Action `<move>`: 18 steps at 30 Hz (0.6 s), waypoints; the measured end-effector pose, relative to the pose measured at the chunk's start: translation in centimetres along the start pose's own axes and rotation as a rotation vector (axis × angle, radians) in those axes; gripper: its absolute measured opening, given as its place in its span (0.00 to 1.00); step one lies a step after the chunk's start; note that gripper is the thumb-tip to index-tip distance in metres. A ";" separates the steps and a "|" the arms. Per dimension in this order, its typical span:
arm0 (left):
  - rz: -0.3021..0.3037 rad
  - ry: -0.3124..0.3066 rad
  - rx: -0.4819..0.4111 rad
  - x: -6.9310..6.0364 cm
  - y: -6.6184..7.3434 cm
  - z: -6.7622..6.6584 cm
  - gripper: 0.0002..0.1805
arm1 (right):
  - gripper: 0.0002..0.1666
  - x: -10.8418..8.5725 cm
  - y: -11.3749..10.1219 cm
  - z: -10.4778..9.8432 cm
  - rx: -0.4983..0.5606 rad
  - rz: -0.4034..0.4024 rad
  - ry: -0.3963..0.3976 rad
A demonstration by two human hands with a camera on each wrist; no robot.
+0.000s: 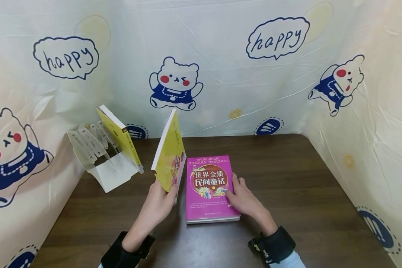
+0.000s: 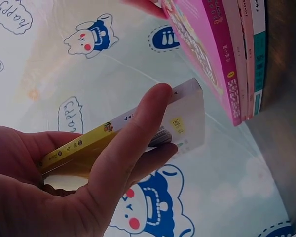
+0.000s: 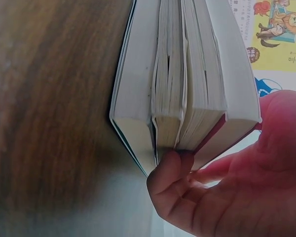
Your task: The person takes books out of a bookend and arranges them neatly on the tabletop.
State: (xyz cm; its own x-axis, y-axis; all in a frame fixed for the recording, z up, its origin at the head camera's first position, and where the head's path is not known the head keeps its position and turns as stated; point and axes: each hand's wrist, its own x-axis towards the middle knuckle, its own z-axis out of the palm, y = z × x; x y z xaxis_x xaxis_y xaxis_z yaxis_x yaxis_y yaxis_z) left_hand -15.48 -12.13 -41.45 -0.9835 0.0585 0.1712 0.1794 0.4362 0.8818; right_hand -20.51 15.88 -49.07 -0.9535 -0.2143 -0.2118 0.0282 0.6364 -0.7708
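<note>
My left hand (image 1: 157, 206) grips a thin yellow book (image 1: 170, 163) by its lower end, tilted up above the table. In the left wrist view, the thumb lies along one side of that yellow book (image 2: 79, 143), with fingers around the other. A pink book (image 1: 206, 208) with Chinese lettering lies face up on a stack just to the right. The right hand (image 1: 246, 197) holds the pink book's right edge, thumb on its cover. The right wrist view shows curled fingers (image 3: 172, 180) against the page edges of the stacked books (image 3: 187, 84).
At the left of the dark wooden table (image 1: 271, 160) stands a white slotted book rack (image 1: 114, 175). Another yellow book (image 1: 120, 136) leans upright in its right end. A cloth (image 1: 221, 85) printed with bears hangs behind the table and along both sides.
</note>
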 end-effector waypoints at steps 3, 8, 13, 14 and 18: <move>-0.020 -0.018 -0.013 0.1 0.2 0.0 0.33 | 0.51 -0.1 -0.1 -0.1 0.006 -0.002 -0.001; -0.045 -0.052 -0.036 0.1 0.5 -0.1 0.34 | 0.49 0.0 -0.3 -0.3 -0.012 -0.022 0.026; -0.032 -0.068 -0.042 0.0 0.7 -0.2 0.33 | 0.44 0.3 -0.5 -0.8 -0.084 -0.047 0.102; -0.028 -0.071 -0.046 0.0 0.7 -0.2 0.33 | 0.44 0.3 -0.6 -0.8 -0.097 -0.047 0.122; -0.035 -0.087 -0.061 0.1 0.7 -0.2 0.32 | 0.42 0.5 -0.7 -0.9 -0.110 -0.046 0.189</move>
State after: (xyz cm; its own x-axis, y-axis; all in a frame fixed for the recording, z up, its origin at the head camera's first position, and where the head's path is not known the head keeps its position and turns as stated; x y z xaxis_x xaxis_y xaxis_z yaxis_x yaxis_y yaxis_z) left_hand -15.47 -12.04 -40.75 -0.9870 0.1227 0.1036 0.1434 0.3836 0.9123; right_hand -21.31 15.98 -48.07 -0.9926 -0.1088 -0.0540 -0.0393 0.7082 -0.7049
